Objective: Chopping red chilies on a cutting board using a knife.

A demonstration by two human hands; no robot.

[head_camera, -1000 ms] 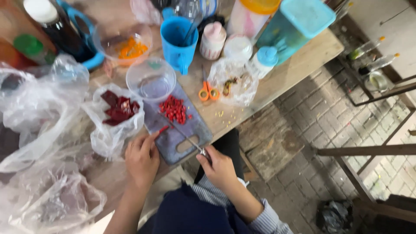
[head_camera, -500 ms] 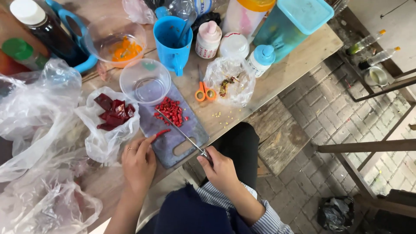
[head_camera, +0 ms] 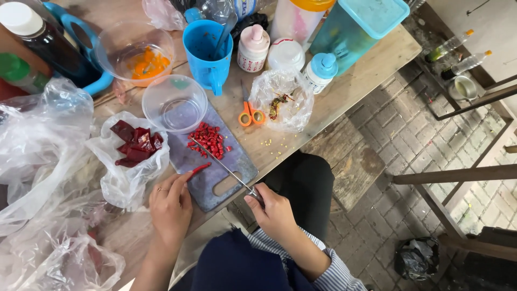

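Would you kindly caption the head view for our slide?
Left hand steadies a red chilli on a grey cutting board while right hand holds a knife.

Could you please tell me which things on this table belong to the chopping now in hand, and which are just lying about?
In use:
left hand on red chilli
right hand with knife
cutting board
chopped chilli pile

Lying about:
orange scissors
blue mug
dark sauce bottle
teal container

Around the blue cup (head_camera: 207,49): white pink-capped bottle (head_camera: 253,48) with a printed label just right, blue-capped white bottle (head_camera: 321,71) further right, dark white-capped bottle (head_camera: 46,46) far left.
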